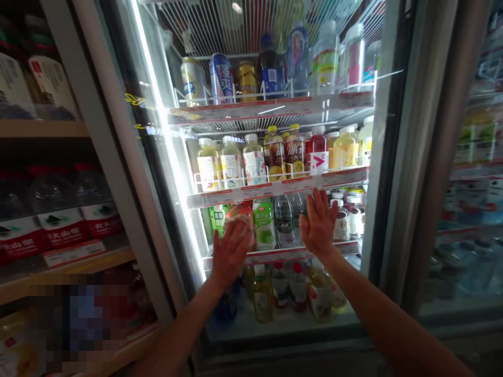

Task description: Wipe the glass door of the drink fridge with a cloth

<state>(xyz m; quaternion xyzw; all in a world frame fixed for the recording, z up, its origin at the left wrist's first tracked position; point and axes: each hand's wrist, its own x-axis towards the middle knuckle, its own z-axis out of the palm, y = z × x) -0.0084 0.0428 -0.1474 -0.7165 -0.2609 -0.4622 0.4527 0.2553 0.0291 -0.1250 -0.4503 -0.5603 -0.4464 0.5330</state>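
Both my arms stretch forward to a lit drinks fridge (281,196) with drinks on several shelves. My left hand (232,250) is open and slightly blurred, with its fingers up, in front of a red-labelled drink. Beside it shows a green-labelled bottle (263,224). My right hand (319,224) is open too, fingers spread, with clear water bottles (284,220) to its left and small dark bottles (341,222) to its right. Reflections lie over the fridge front, as on glass. Whether my palms touch it, I cannot tell. Neither hand holds anything.
On the left, a shelf unit holds large red-labelled water bottles (58,209). A thick metal frame (428,157) stands to the right, with more bottles behind glass beyond it. Higher up are cans (221,78) and juice bottles (208,163). The lower left is pixelated.
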